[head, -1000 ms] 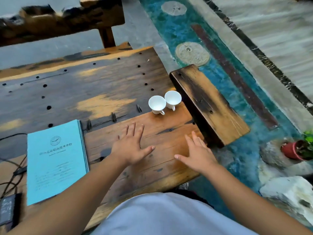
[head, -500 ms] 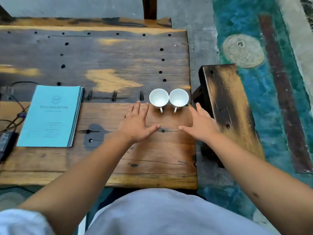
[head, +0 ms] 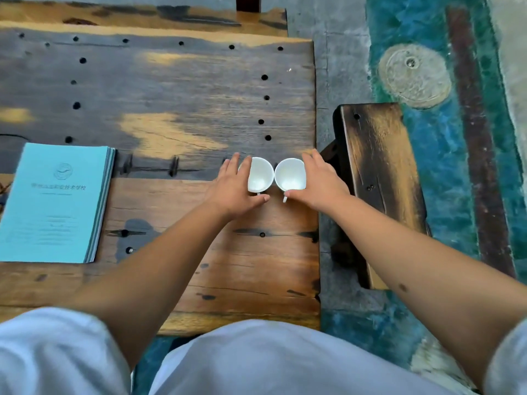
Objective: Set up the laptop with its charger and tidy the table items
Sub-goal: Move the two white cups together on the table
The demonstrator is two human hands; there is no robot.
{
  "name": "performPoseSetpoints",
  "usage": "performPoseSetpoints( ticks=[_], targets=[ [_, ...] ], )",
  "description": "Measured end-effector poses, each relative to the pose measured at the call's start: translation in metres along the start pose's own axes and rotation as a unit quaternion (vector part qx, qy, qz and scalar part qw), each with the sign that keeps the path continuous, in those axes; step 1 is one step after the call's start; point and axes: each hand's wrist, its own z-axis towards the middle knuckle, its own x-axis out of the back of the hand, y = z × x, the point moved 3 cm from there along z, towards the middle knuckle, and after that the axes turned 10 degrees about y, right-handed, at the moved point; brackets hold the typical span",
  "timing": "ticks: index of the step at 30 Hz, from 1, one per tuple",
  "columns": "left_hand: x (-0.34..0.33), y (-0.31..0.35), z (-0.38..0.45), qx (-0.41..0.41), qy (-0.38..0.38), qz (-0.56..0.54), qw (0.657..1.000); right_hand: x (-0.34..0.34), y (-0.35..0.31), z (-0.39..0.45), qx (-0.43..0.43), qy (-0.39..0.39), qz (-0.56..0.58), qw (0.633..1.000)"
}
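Note:
Two small white cups stand side by side, touching, near the right edge of the wooden table point(head: 199, 89). My left hand point(head: 232, 189) wraps the left cup point(head: 260, 175) from its left side, fingers behind it and thumb in front by the handle. In the same way my right hand point(head: 320, 183) wraps the right cup point(head: 291, 175) from its right side. Both cups are upright and empty. No laptop or charger shows in this view.
A light blue booklet point(head: 54, 203) lies flat at the table's left. A thin black cable point(head: 8, 136) enters at the far left edge. A dark wooden bench point(head: 379, 166) stands just right of the table, over a blue-green floor.
Both hands moved forward from the bare wood in front of the cups and closed around them, one on each. The view has tilted down and swung left.

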Motion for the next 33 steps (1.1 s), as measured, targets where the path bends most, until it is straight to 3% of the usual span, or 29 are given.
performPoseSetpoints(
  ticks=[6, 19, 33],
  targets=[
    [-0.016, 0.000, 0.030, -0.008, -0.039, -0.012, 0.999, -0.015, 0.004, 0.021, -0.009, -0.030, 0.015, 0.999],
    [-0.014, -0.001, 0.035, -0.044, -0.047, -0.071, 0.995, -0.022, 0.005, 0.022, 0.021, -0.044, 0.008, 0.999],
    [-0.020, -0.002, -0.113, -0.048, -0.036, -0.083, 0.995, -0.022, -0.008, -0.129, 0.108, -0.080, -0.005, 0.991]
  ],
)
